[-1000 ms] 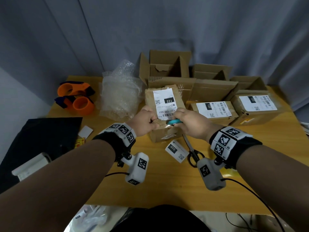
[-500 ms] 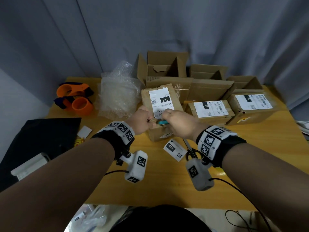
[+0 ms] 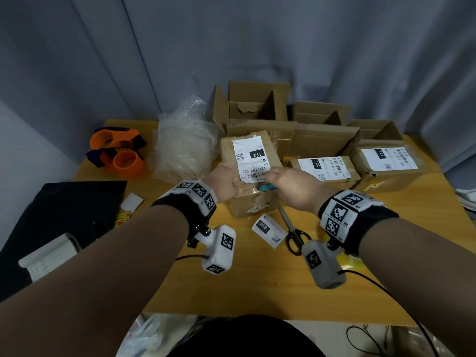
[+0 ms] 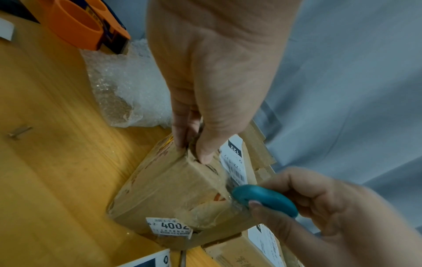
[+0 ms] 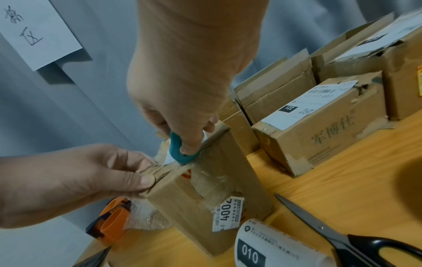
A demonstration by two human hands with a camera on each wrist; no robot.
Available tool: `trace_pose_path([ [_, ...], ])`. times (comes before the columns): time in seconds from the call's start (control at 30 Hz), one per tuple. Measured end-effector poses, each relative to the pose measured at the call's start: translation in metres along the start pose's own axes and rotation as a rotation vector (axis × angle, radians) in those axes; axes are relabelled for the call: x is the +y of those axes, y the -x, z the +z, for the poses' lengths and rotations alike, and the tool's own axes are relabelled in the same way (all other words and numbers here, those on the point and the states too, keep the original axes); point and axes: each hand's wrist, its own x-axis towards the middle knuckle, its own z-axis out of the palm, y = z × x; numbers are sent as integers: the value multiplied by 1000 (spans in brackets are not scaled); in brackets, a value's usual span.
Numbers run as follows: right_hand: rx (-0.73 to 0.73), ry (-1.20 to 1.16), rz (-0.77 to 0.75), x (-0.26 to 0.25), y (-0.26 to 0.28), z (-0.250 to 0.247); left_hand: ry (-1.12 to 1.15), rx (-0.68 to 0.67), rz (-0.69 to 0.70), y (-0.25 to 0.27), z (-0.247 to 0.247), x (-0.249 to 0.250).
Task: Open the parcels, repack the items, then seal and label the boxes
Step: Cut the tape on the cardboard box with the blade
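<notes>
On yellow wooden table [image 3: 386,228], taped brown cardboard parcel [image 3: 251,202] is pinched at its near corner by left hand [image 3: 224,180]; small teal cutter [image 4: 262,199], gripped in right hand [image 3: 291,186], should be drawn shallowly along the tape seam, sparing the contents.

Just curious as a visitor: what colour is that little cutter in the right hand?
Teal blue. The cutter shows best in the left wrist view, pinched in the right hand.

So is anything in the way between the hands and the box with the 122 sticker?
Nothing visible. The left hand already pinches the brown cardboard box at its corner, and the right hand presses the small teal cutter against its taped edge.
</notes>
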Motion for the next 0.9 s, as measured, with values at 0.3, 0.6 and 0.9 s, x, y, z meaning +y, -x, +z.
trace_pose_path([
  [0.3,27,-16,24,19,13,2,-8,-18,37,5,-4,1],
  [0.6,231,-376,235,31,35,-12,-190,-2,134,10,-14,-5],
  [0.9,293,-537,471,27,-19,-14,-474,-133,315,-5,-40,8],
])
